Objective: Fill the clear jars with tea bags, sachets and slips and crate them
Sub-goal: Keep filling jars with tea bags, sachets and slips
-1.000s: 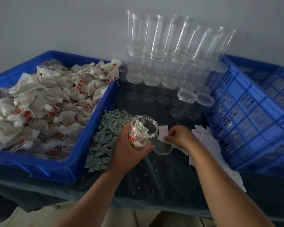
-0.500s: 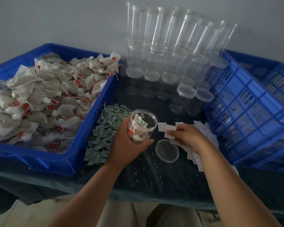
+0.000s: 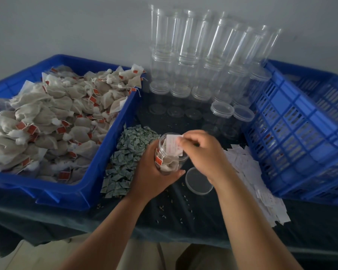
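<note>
My left hand grips a clear jar tilted over the dark table; tea bags with red tags fill its lower part. My right hand pinches a white paper slip at the jar's mouth, the slip partly inside. The jar's clear lid lies flat on the table just right of the jar. A heap of green sachets lies left of the jar. White slips are scattered to the right.
A blue tub on the left is heaped with tea bags. A blue slatted crate stands on the right. Stacked clear jars line the back wall, with two lidded jars in front.
My right hand lifted a slip from the pile on the right and carried it left to the jar's mouth. The left hand kept holding the jar.
</note>
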`<state>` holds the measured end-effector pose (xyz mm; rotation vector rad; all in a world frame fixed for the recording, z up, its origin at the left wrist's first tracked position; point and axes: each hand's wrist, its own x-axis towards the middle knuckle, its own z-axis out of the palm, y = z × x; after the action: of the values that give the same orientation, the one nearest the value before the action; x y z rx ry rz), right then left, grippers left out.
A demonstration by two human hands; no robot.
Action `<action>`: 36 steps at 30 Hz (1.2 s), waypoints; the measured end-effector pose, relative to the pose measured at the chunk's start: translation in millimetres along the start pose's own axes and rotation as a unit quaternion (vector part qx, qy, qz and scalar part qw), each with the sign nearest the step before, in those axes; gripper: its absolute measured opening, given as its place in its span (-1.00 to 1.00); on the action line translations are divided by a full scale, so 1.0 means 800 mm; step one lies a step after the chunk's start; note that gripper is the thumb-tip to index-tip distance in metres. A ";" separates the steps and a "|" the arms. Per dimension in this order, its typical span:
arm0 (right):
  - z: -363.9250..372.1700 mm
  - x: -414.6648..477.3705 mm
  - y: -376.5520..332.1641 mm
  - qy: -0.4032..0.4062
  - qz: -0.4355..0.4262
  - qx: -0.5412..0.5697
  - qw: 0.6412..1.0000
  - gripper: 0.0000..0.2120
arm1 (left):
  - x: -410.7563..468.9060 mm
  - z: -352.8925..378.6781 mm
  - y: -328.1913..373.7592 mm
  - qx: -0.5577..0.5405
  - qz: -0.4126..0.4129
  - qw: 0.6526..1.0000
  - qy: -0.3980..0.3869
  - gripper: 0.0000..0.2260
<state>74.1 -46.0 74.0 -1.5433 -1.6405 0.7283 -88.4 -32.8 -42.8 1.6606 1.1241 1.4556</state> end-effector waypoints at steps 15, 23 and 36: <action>-0.010 -0.038 0.083 -0.023 0.071 -0.215 0.974 -0.21 | 0.000 -0.001 -0.002 -0.024 0.010 1.000 0.004 -0.14; 0.005 -0.075 0.122 -0.022 0.046 -0.200 0.978 -0.28 | -0.003 -0.002 -0.003 -0.017 -0.006 1.000 -0.005 -0.15; -0.012 -0.041 0.062 0.140 0.195 0.500 0.832 -0.86 | -0.002 -0.002 0.005 0.033 0.020 0.999 -0.036 -0.14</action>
<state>109.6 -73.7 33.7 -1.0867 -0.5015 1.2421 -89.3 -36.1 -39.8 1.7755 1.1161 1.3862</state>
